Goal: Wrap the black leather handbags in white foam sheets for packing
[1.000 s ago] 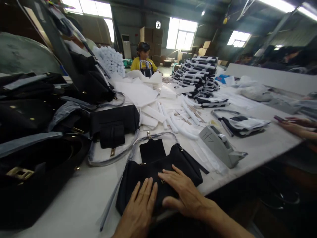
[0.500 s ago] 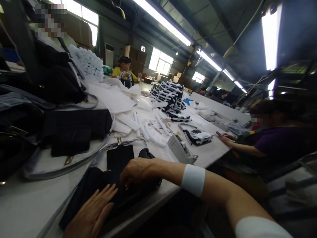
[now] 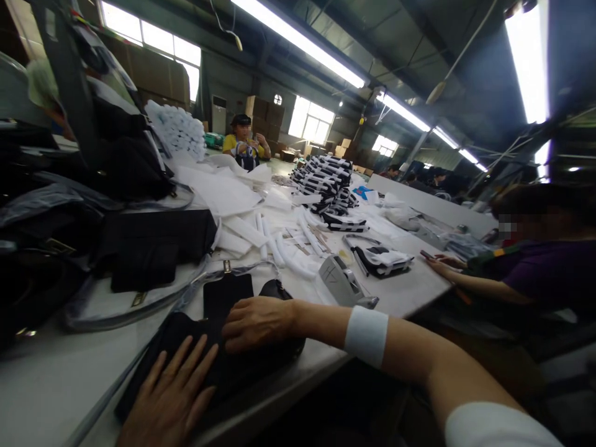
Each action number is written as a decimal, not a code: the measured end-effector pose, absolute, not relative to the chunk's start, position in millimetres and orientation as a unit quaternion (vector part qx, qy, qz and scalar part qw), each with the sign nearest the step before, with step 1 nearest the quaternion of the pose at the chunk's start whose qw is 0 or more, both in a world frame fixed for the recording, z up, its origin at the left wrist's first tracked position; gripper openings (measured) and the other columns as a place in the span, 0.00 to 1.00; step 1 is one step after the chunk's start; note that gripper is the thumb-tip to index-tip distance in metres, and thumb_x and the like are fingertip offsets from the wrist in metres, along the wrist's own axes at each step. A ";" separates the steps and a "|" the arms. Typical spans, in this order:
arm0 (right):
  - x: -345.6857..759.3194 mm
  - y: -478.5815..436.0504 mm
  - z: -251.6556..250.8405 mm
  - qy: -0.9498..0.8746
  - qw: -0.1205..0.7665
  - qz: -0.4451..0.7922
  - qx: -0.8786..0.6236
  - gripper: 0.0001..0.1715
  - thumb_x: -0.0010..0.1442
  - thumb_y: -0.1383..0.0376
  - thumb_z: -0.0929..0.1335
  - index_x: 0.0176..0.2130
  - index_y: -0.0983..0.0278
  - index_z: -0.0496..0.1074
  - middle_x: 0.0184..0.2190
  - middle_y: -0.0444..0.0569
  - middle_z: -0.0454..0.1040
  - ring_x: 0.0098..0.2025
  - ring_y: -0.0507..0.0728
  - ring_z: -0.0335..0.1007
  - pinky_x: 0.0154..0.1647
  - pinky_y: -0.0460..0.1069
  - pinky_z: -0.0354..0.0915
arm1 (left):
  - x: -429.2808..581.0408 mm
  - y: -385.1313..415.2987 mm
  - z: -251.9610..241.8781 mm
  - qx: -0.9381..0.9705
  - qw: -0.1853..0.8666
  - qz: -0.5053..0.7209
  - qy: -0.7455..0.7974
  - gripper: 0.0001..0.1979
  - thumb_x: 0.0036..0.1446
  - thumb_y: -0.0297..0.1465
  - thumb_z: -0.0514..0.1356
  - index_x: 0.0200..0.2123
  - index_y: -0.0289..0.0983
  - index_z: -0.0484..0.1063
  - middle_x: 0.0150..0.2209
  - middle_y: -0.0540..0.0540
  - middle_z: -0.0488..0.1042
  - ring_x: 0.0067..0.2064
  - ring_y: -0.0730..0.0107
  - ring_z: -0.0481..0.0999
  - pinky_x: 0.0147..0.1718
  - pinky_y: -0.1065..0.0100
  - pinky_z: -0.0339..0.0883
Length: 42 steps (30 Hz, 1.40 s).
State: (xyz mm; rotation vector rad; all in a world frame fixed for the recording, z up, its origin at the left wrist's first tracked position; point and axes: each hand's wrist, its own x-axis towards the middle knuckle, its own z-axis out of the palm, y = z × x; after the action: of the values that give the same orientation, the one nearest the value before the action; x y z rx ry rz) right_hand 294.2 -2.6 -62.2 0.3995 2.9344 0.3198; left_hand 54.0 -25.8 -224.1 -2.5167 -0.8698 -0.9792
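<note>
A black handbag (image 3: 246, 366) lies on the white table in front of me, its flap (image 3: 228, 293) with a gold-coloured clasp (image 3: 227, 267) folded back toward the far side. Spread flat over the left part of the bag is my left hand (image 3: 170, 391), fingers apart. My right hand (image 3: 258, 323) reaches across the bag's middle, its fingers bent and together against the black material. Its fingertips are partly hidden. White bands circle my right forearm. The bag's plastic-wrapped strap (image 3: 186, 295) trails along the table to the left.
More black bags (image 3: 162, 242) are at the left. A grey tape dispenser (image 3: 342, 279) stands beyond my right wrist. Farther off are white padding tubes (image 3: 279, 251), a wrapped bag (image 3: 379, 254) and a stack of wrapped bags (image 3: 323, 186). A co-worker (image 3: 526, 273) sits at the right.
My left hand has spread its fingers wider and moved slightly up on the bag. My right fingers have shifted a little on the bag. The view has turned slightly left.
</note>
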 end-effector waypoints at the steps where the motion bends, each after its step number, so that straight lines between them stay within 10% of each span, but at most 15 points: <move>1: 301.9 -10.2 -62.8 0.979 0.033 0.096 0.177 0.16 0.72 0.65 0.59 0.51 0.60 0.74 0.53 0.48 0.75 0.54 0.55 0.69 0.56 0.50 0.62 | 55.1 -29.7 -220.7 -0.874 0.151 -0.334 -0.321 0.24 0.66 0.41 0.49 0.64 0.45 0.64 0.63 0.44 0.67 0.62 0.49 0.68 0.64 0.43 0.50; 7: 335.2 -43.1 -91.1 0.849 -0.098 -0.063 0.515 0.26 0.71 0.54 0.61 0.62 0.64 0.67 0.62 0.56 0.67 0.67 0.60 0.58 0.69 0.61 0.52 | 58.6 -49.1 -187.7 -0.894 0.084 -0.212 -0.386 0.29 0.65 0.42 0.55 0.67 0.41 0.59 0.68 0.38 0.58 0.68 0.48 0.58 0.64 0.44 0.50; 19: 325.6 -48.7 -152.6 0.822 -0.066 0.017 0.565 0.28 0.71 0.56 0.60 0.65 0.63 0.63 0.68 0.56 0.57 0.71 0.62 0.49 0.71 0.63 0.46 | 57.6 -5.8 -146.9 -0.932 0.005 -0.053 -0.358 0.38 0.64 0.54 0.51 0.67 0.35 0.58 0.68 0.33 0.57 0.69 0.48 0.55 0.66 0.49 0.46; 34: 306.1 -45.9 -131.8 0.808 -0.089 -0.118 0.570 0.44 0.68 0.41 0.56 0.69 0.66 0.54 0.70 0.56 0.49 0.73 0.65 0.40 0.72 0.64 0.38 | 85.6 5.9 -181.2 -0.938 0.069 -0.173 -0.293 0.32 0.65 0.49 0.53 0.67 0.41 0.56 0.65 0.39 0.64 0.66 0.55 0.63 0.63 0.51 0.56; 42: 317.2 -40.2 -123.4 0.800 -0.039 -0.221 0.556 0.39 0.68 0.51 0.61 0.69 0.71 0.54 0.71 0.58 0.46 0.73 0.65 0.39 0.72 0.64 0.37 | 98.8 -22.0 -178.6 -0.932 0.100 -0.206 -0.282 0.39 0.61 0.45 0.61 0.70 0.44 0.49 0.63 0.40 0.67 0.63 0.53 0.67 0.60 0.50 0.62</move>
State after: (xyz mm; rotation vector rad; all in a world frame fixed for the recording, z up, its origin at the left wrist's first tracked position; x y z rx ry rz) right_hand 317.2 -40.2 -123.4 1.7924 2.5780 -0.7136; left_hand 98.8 -22.0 -178.6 -2.7535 -0.8325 -0.6102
